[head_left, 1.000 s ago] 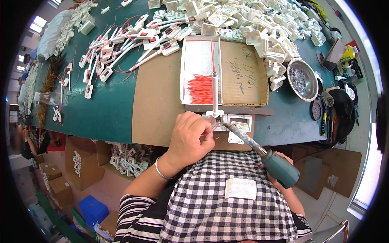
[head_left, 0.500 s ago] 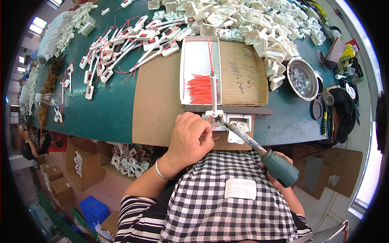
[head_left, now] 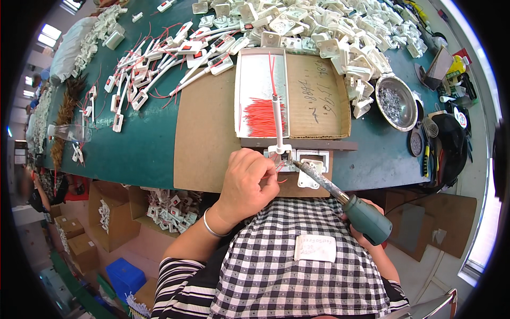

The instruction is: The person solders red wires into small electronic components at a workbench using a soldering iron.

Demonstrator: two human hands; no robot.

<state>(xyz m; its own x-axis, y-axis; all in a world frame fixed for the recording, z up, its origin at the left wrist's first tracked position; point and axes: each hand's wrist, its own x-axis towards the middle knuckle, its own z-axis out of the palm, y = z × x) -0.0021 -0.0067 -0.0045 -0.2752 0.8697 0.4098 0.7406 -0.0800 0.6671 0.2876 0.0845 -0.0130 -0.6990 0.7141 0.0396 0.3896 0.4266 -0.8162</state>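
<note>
My left hand (head_left: 247,179) is closed, its thumb and fingertips pinching a thin red wire (head_left: 281,166) at a small white plastic housing (head_left: 280,149). A white tube (head_left: 278,125) runs from this housing toward the far side, with red wires coming out of its far end. My right hand (head_left: 361,241) is wrapped round the green handle of a soldering iron (head_left: 366,219), mostly hidden behind it. The iron's tip reaches the housing, close to my left fingertips; exact contact is too small to tell. Beside it lies a white plastic cover (head_left: 309,175), partly under the iron's shaft.
A white tray (head_left: 244,64) with cut red wires sits on cardboard (head_left: 204,127) beyond the housing. Far off lies a heap of white plastic parts (head_left: 319,32). Wired tube assemblies (head_left: 141,80) spread at left. A metal bowl (head_left: 390,119) and pliers (head_left: 425,159) are at right.
The white tube's far end and the tray have shifted very slightly left. Both hands and the soldering iron stay almost where they were.
</note>
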